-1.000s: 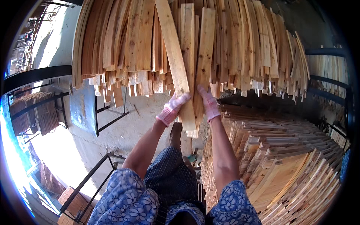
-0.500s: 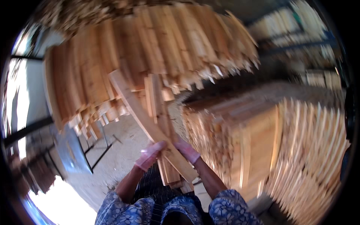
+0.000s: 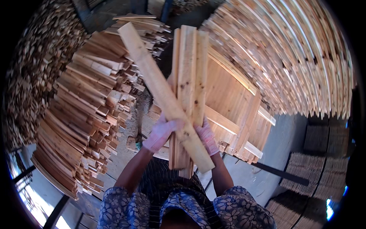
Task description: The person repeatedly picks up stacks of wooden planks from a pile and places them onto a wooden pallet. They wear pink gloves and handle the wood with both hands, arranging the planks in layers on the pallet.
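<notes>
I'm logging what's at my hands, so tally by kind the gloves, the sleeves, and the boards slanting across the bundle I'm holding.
Pink gloves: 2
Blue sleeves: 2
Slanting board: 1
Total: 5
The boards in the bundle overlap, so I left them uncounted.

Wooden slats in both gloved hands

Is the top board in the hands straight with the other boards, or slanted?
Slanted: the top board crosses diagonally over the other boards, its far end pointing left.
</notes>
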A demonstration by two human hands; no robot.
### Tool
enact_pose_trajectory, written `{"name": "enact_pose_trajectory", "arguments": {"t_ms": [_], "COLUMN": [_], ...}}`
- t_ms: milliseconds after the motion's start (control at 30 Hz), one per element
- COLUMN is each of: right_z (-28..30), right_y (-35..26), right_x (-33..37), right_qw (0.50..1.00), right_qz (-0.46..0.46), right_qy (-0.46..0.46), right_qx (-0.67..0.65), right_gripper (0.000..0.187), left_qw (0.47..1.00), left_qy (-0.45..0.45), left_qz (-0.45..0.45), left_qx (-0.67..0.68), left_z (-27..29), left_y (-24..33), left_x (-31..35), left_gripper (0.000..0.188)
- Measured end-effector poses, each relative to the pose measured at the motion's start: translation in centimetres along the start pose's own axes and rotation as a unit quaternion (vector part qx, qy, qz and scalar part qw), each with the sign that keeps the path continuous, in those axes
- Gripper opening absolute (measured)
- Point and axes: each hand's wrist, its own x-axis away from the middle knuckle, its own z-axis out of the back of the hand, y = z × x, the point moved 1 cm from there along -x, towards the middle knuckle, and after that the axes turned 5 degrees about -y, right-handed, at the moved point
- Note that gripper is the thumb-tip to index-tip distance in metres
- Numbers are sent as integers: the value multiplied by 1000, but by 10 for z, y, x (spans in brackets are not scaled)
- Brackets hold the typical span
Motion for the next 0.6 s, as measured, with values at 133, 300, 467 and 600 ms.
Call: {"name": "enact_pose_trajectory", "arguments": {"t_ms": [133,300,467,600], "right_z": [132,247,248,202], "right_y": [-7,5,32,13], "right_x": [-28,-68,-78,-47], "right_qw": [984,902,850,870], "right_qz": [35,-53,86,-20], "right_qy": [98,247,303,295], "right_qx": [144,351,423,395], "right_gripper": [68,77,68,71], "left_qw": [996,911,798,846], "left_qy": [-67,15,57,89], "left_qz": [-48,48,-41,60], "left_qx": [25,-410,-598,-523], "left_z": [-69,-102,-105,-126], "left_y": [-22,-63,-96,-41], "left_x": [-100,-174,-183,-153], "left_gripper": [54,62,61,59]}}
